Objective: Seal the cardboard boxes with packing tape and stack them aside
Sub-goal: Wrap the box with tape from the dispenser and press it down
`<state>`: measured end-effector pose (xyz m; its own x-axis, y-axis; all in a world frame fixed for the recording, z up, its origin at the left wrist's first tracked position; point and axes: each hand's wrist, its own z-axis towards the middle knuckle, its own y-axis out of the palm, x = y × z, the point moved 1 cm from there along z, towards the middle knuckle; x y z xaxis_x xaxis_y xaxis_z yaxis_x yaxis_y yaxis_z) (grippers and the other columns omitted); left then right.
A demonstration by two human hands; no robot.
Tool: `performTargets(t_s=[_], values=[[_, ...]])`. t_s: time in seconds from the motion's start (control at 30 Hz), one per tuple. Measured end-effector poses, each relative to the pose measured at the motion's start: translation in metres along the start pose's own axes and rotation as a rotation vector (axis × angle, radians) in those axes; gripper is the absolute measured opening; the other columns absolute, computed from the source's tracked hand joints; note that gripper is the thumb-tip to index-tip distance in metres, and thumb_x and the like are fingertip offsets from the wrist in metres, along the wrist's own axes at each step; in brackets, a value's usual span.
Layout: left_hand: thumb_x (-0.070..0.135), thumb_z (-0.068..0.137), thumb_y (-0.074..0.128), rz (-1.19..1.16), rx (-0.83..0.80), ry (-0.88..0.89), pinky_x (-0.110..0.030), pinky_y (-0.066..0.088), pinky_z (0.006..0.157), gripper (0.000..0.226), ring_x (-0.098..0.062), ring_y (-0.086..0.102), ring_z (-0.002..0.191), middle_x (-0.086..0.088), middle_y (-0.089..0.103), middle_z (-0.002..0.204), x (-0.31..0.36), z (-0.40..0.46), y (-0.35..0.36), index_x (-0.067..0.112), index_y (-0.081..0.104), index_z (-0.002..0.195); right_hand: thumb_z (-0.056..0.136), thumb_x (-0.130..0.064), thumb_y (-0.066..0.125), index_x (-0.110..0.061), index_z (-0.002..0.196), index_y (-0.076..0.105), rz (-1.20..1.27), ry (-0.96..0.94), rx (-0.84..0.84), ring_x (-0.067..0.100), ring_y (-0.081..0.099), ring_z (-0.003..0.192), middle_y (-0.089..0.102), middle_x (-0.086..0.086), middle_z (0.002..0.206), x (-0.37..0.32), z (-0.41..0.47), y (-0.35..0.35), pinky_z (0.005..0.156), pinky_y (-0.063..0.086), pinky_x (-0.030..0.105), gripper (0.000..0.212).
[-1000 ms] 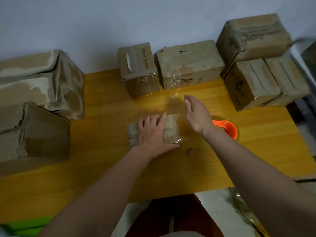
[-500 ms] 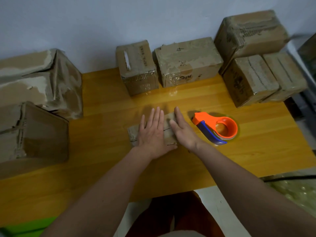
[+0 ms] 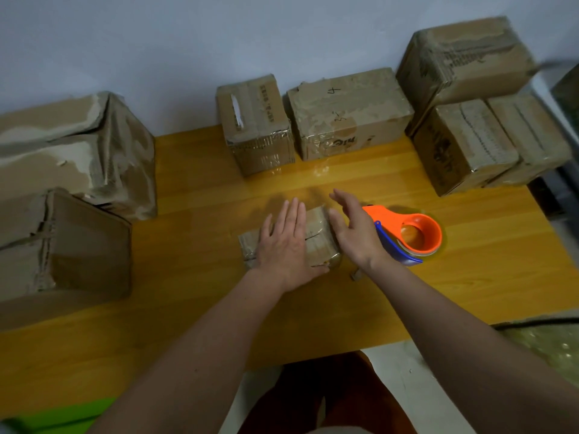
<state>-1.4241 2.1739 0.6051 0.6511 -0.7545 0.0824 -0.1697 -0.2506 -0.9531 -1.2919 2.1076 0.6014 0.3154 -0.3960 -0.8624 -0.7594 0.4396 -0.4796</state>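
cardboard boxes (image 3: 319, 236) — 8 | tape dispenser (image 3: 407, 234) — 1 | hands (image 3: 286, 242) — 2 | table (image 3: 470, 261) — 1

Light: dim, flat, yellowish indoor.
Shadows: soft, just beyond the fingers on the worktop (image 3: 194, 277).
Glare: faint sheen on the far worktop.
Blur: edges smeared.
Distortion: wide-angle bending at the sides.

R hand (image 3: 354, 233) lifted off small box (image 3: 319, 242) | fingers open

you've got a handwritten "4" on top of the middle box (image 3: 347, 103) at the table's back edge; printing on the other boxes is too blurred to read.
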Motion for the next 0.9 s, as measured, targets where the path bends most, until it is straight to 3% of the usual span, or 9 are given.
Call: performTargets(t_s=[0.07, 0.3, 0.4, 0.53, 0.57, 0.63, 0.7, 0.8, 0.9], values=[[0.08, 0.075, 0.05, 0.0, 0.008, 0.006, -0.044, -0.006, 0.119, 0.126, -0.019, -0.022, 0.147, -0.004, -0.027, 0.159, 0.0, 0.0, 0.0, 0.01, -0.021, 0.151, 0.096, -0.018, 0.054, -0.012, 0.129, 0.053, -0.035, -0.053, -0.012, 0.015, 0.051, 0.119, 0.058, 0.003, 0.128, -0.003, 0.005, 0.005, 0.1, 0.037, 0.024, 0.034], [0.079, 0.075, 0.05, -0.025, 0.025, -0.019, -0.044, -0.001, 0.119, 0.123, -0.02, -0.014, 0.149, -0.003, -0.021, 0.161, 0.0, 0.0, 0.002, 0.012, -0.017, 0.152, 0.091, -0.023, 0.062, -0.014, 0.091, 0.066, 0.218, 0.22, -0.298, 0.012, 0.055, 0.086, 0.062, 0.0, 0.083, -0.002, 0.037, 0.007, 0.077, 0.044, 0.024, 0.01], [0.079, 0.075, 0.05, -0.032, 0.036, -0.024, -0.045, 0.002, 0.119, 0.122, -0.022, -0.006, 0.149, -0.003, -0.014, 0.162, 0.0, 0.0, 0.003, 0.012, -0.015, 0.153, 0.093, -0.038, 0.057, -0.013, 0.097, 0.063, 0.238, 0.318, -0.375, 0.014, 0.056, 0.09, 0.061, 0.002, 0.093, -0.003, 0.037, 0.01, 0.08, 0.044, 0.026, 0.026], [0.079, 0.074, 0.051, -0.025, 0.023, -0.045, -0.045, 0.006, 0.117, 0.123, -0.024, 0.004, 0.148, -0.002, -0.005, 0.163, 0.002, -0.002, 0.001, 0.012, -0.014, 0.153, 0.089, -0.068, 0.035, -0.02, 0.132, 0.056, 0.207, 0.41, -0.409, 0.011, 0.048, 0.124, 0.055, -0.005, 0.131, 0.004, 0.025, 0.0, 0.112, 0.03, 0.031, 0.067], [0.079, 0.074, 0.052, -0.034, 0.019, -0.074, -0.046, 0.007, 0.117, 0.123, -0.024, 0.006, 0.147, -0.002, -0.002, 0.162, 0.003, -0.001, 0.0, 0.012, -0.015, 0.152, 0.09, -0.067, 0.032, -0.02, 0.131, 0.058, 0.193, 0.401, -0.351, 0.013, 0.048, 0.127, 0.056, -0.003, 0.133, 0.009, 0.02, -0.002, 0.112, 0.029, 0.031, 0.068], [0.08, 0.073, 0.053, -0.071, 0.032, -0.181, -0.046, 0.01, 0.117, 0.125, -0.026, 0.013, 0.145, -0.004, 0.005, 0.161, 0.002, 0.002, -0.002, 0.012, -0.014, 0.152, 0.101, -0.046, 0.032, -0.013, 0.128, 0.06, 0.159, 0.281, -0.114, 0.015, 0.047, 0.128, 0.058, 0.002, 0.131, 0.015, 0.002, -0.004, 0.105, 0.031, 0.023, 0.051], [0.08, 0.073, 0.053, -0.078, 0.055, -0.264, -0.047, 0.013, 0.115, 0.125, -0.027, 0.018, 0.142, -0.007, 0.011, 0.159, 0.003, 0.004, -0.003, 0.01, -0.013, 0.152, 0.102, -0.032, 0.038, -0.01, 0.126, 0.061, 0.145, 0.114, 0.051, 0.016, 0.05, 0.127, 0.06, 0.004, 0.13, 0.014, -0.017, 0.003, 0.104, 0.035, 0.025, 0.04], [0.073, 0.075, 0.054, -0.109, 0.06, -0.308, -0.047, 0.014, 0.115, 0.12, -0.028, 0.02, 0.14, -0.008, 0.013, 0.158, 0.008, 0.003, -0.002, 0.009, -0.012, 0.152, 0.1, -0.028, 0.045, -0.01, 0.133, 0.054, 0.101, 0.065, -0.014, 0.016, 0.047, 0.13, 0.054, 0.006, 0.137, 0.02, -0.022, 0.025, 0.111, 0.035, 0.035, 0.039], [0.071, 0.074, 0.059, -0.144, 0.053, -0.329, -0.047, 0.013, 0.116, 0.122, -0.028, 0.017, 0.142, -0.009, 0.012, 0.159, 0.009, 0.002, -0.001, 0.009, -0.013, 0.152, 0.097, -0.044, 0.041, -0.011, 0.128, 0.059, 0.175, 0.142, 0.002, 0.016, 0.053, 0.123, 0.061, 0.004, 0.13, 0.021, -0.013, 0.041, 0.106, 0.041, 0.038, 0.049]])
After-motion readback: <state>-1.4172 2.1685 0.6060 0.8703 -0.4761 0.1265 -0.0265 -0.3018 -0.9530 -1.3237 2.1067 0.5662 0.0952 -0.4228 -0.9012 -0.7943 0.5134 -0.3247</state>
